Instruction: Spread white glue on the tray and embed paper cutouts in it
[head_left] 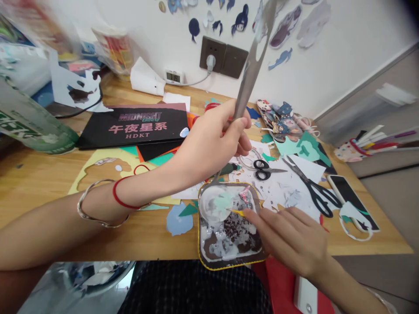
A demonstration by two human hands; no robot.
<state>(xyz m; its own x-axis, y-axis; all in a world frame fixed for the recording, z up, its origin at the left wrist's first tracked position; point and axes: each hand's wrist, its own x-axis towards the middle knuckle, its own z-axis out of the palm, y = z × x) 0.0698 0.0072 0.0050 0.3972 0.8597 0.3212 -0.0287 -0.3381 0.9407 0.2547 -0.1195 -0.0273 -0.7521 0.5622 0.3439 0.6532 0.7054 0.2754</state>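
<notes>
My left hand (218,135) is closed around the grey metal handle of a ladle (250,69), which rises towards the wall. The ladle's round whitish bowl (209,211) appears low over a dark square tray (200,237) with a yellow edge. In the bowl lies a mint-green piece (223,200). My right hand (290,235) pinches a thin yellow pointed tool (238,212), its tip at the bowl's right side; the tool's exact kind is unclear. White, glue-like residue and dark patches cover the tray. Blue and green paper scraps (179,220) lie left of it.
Small black-handled scissors (262,170), larger scissors (312,187) and a phone (353,203) lie to the right. A black folder (134,126) and a green-white bottle (36,120) are at left. A pen holder (352,150) stands at far right.
</notes>
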